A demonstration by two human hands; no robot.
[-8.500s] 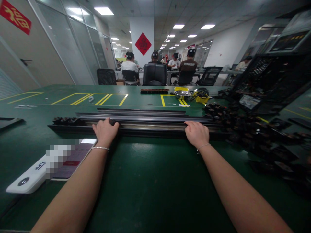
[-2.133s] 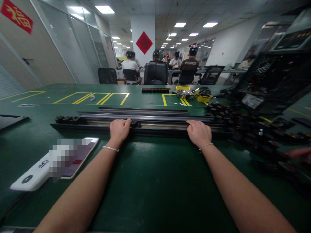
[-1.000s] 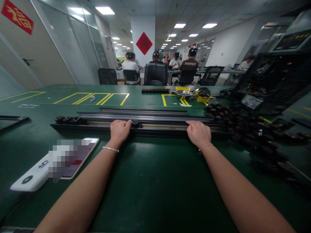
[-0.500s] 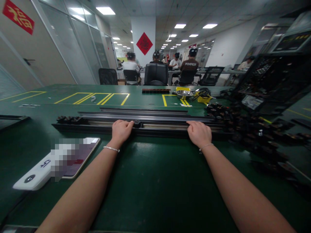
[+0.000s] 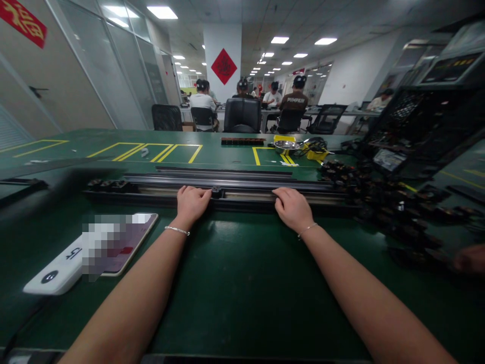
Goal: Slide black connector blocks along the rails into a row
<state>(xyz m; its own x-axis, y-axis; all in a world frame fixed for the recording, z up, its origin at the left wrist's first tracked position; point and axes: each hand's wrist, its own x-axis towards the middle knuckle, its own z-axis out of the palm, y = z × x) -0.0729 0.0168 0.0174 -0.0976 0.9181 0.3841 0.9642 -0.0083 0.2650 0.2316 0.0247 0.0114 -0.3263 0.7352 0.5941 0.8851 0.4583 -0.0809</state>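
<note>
Green tabletop [image 5: 242, 283] fills the foreground. Toward its left lie a white handheld device [image 5: 53, 278] with a round dark button and, beside it, a smartphone [image 5: 127, 258], both partly pixelated. At the far right, another person's hand [image 5: 471, 259] shows, blurred, near a heap of black parts [image 5: 382, 197].

Farther in, a long black rail [image 5: 246, 206] runs crosswise, a pale metallic strip along its channel. My left hand [image 5: 192, 206] rests over it with fingers bent and the thumb side against a small black block [image 5: 217, 192] seated in the channel; I cannot tell whether the fingers grip the block or only press on it. My right hand [image 5: 293, 207] curls loosely over the same rail, well apart from the block; its fingertips are hidden, so its hold cannot be told. More black blocks [image 5: 109, 186] sit in a row at the rail's left end.

Just behind lie other dark rails [image 5: 227, 181]. Beyond them come yellow tape outlines [image 5: 196, 154], a metal bowl [image 5: 286, 145] beside black cables [image 5: 316, 144], and a dark segmented strip [image 5: 243, 141]. Past the table stand office chairs [image 5: 242, 115], seated people [image 5: 293, 101] and a pillar [image 5: 223, 38] bearing a red diamond [image 5: 224, 66].
</note>
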